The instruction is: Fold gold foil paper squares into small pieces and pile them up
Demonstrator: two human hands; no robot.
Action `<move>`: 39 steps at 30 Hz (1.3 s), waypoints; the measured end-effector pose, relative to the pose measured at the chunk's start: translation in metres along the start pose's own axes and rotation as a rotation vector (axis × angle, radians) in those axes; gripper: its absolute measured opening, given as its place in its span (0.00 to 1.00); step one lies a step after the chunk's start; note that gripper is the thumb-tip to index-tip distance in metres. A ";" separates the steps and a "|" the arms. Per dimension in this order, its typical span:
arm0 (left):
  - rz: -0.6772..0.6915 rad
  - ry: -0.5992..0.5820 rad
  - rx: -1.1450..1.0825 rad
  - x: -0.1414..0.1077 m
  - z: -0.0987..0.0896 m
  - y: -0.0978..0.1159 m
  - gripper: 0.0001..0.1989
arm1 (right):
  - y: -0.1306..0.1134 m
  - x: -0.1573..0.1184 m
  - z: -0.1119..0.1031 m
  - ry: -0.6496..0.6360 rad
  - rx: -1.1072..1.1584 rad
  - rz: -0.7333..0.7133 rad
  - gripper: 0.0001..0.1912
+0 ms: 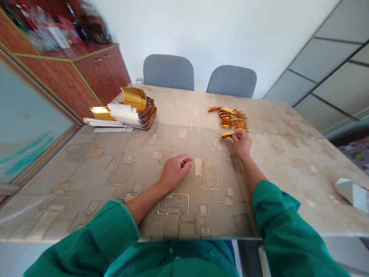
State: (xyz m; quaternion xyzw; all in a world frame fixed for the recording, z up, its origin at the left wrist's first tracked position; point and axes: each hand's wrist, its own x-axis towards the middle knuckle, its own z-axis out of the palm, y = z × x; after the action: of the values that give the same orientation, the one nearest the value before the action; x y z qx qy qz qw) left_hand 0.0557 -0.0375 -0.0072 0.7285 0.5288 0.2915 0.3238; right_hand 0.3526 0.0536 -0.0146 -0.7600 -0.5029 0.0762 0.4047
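My right hand [241,143] pinches a small curved gold foil piece [227,135] at the near edge of a heap of similar folded gold pieces [231,119]. My left hand [174,172] rests on the patterned table cover [178,105] with its fingers curled, and nothing shows in it. Farther left stands a curved stack of gold-faced strips with white backs [134,111], which lies on loose white paper strips [106,123].
Two grey chairs [168,72] stand behind the table's far edge. A wooden cabinet [100,75] with bottles and bags on top stands at the back left. A white folded object [351,194] lies at the table's right edge.
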 end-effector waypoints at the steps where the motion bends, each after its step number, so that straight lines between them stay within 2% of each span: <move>1: 0.000 -0.001 0.003 0.000 0.000 0.000 0.11 | 0.002 0.006 0.003 0.013 -0.024 0.002 0.05; 6: 0.005 0.007 0.039 0.001 0.000 -0.001 0.11 | 0.006 0.023 0.014 0.074 -0.241 -0.079 0.03; 9: -0.003 0.006 0.041 0.000 0.001 -0.002 0.11 | 0.008 0.030 0.015 0.083 -0.424 -0.123 0.06; 11: -0.003 0.007 0.036 0.000 0.001 -0.003 0.11 | 0.009 0.033 0.014 0.065 -0.465 -0.112 0.07; 19: 0.024 0.027 0.045 -0.001 0.001 -0.005 0.11 | 0.004 0.042 0.019 0.040 -0.533 -0.062 0.08; 26: 0.025 0.022 0.034 -0.001 0.001 -0.005 0.11 | -0.001 0.048 0.024 0.090 -0.543 -0.037 0.09; 33: 0.035 0.026 0.033 -0.001 0.001 -0.004 0.11 | 0.001 0.054 0.022 0.038 -0.570 -0.044 0.09; 39: 0.032 0.025 0.021 -0.001 0.002 -0.005 0.11 | 0.000 0.055 0.023 0.046 -0.583 -0.013 0.09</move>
State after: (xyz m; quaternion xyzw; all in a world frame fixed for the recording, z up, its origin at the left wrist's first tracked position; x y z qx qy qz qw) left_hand 0.0540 -0.0377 -0.0128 0.7365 0.5240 0.3003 0.3046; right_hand 0.3665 0.1115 -0.0138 -0.8426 -0.4989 -0.0915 0.1812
